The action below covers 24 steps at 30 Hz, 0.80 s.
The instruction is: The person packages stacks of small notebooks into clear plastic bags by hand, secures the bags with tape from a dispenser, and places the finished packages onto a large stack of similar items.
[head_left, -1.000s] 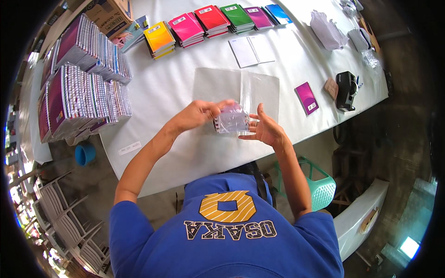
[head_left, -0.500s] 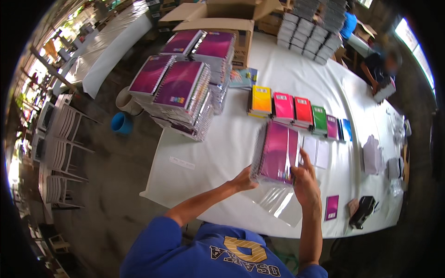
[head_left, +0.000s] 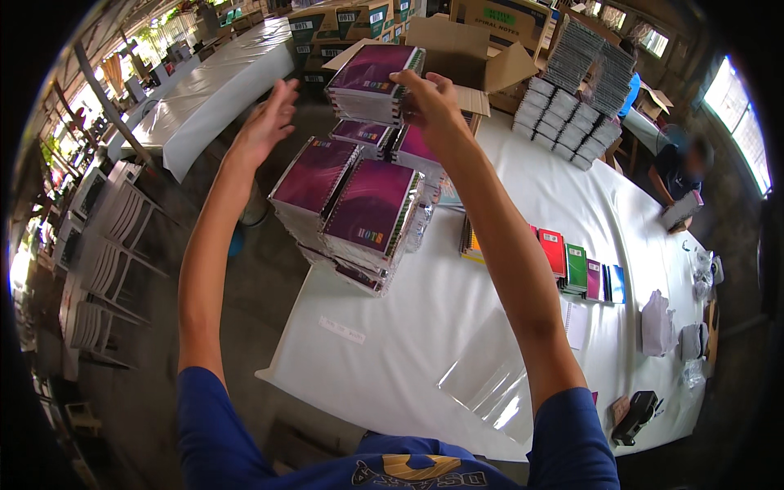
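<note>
A bundle of purple-covered spiral notebooks sits on top of the rear part of a stack of like notebooks at the table's far left. At the bundle's right edge is my right hand, its fingers apart and a fingertip touching the cover. My left hand is raised left of the bundle, open and holding nothing, with a gap between them. Nearer me, a clear plastic sheet lies flat on the white-covered table. My right forearm hides part of the coloured notebook row.
Red, green, purple and blue notebooks line the table's middle. Behind the stack stands an open carton; grey notebook bundles are piled at the far right. A black device lies near right. A person works beyond the right edge.
The purple notebook bundle went from in front of me to the top of the stack at far left. Both hands reached forward and left, and my left hand came off the bundle.
</note>
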Motion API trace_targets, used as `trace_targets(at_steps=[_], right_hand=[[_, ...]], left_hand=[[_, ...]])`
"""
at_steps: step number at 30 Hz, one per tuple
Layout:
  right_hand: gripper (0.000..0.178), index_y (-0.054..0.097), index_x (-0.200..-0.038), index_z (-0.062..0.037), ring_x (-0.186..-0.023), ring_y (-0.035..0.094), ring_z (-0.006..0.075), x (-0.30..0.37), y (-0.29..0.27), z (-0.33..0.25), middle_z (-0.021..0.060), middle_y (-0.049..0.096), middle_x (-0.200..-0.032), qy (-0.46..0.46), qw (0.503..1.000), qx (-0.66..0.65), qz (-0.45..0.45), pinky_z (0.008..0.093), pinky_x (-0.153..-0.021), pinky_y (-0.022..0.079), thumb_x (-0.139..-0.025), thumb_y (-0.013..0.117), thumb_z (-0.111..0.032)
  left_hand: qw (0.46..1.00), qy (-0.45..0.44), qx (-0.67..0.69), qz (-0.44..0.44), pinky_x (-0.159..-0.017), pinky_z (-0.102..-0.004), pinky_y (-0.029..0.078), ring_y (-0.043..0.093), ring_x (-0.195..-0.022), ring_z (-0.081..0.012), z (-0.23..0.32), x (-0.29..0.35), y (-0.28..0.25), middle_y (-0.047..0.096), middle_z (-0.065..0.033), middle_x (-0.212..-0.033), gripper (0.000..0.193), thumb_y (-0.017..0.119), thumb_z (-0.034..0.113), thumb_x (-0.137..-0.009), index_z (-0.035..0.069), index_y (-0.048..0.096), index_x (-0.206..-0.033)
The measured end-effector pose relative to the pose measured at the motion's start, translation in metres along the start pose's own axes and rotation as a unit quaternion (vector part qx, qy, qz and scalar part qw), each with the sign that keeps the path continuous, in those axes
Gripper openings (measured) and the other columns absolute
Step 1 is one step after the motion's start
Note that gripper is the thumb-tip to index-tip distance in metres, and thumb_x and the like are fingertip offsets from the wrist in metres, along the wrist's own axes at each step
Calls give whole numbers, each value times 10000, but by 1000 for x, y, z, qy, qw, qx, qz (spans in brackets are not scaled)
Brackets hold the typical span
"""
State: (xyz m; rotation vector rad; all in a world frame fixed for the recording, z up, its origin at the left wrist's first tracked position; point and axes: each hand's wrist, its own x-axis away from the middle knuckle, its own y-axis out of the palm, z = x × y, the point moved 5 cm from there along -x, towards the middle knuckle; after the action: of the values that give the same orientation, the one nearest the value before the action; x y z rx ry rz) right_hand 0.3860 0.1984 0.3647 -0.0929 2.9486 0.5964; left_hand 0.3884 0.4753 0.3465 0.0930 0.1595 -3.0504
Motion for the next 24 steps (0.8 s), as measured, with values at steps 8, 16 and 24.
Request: trace_targets(at_steps=[8, 16, 24], right_hand=[[453, 645, -972, 69, -663, 654, 143, -42, -3, 37, 115, 667, -817, 26, 987, 115, -109, 301, -555, 554, -778, 760, -324], [329, 700, -978, -11, -867, 674, 278, 38, -46, -40, 206, 671, -935, -191, 876, 437, -70, 362, -768, 517, -840, 685, -309], [68, 670, -858, 11, -738, 633, 164, 324, -352, 27, 103, 664, -820, -29, 809, 519, 274, 296, -680, 509, -873, 628, -41]], left_hand=[[968, -85, 43, -231, -996, -469, 381, 501, -1209, -263, -26, -39, 73, 532, -118, -1332, 771, 513, 662, -858, 93, 447, -1375], [987, -78, -50, -134, -936, -448, 443, 537, -1153, -276, -25, -56, 42, 569, -145, -1273, 821, 551, 700, -806, 45, 505, -1299], [842, 504, -150, -121, -1066, -421, 319, 459, -1259, -274, 24, 221, 170, 556, -112, -1311, 493, 550, 297, -904, 82, 504, -1345]])
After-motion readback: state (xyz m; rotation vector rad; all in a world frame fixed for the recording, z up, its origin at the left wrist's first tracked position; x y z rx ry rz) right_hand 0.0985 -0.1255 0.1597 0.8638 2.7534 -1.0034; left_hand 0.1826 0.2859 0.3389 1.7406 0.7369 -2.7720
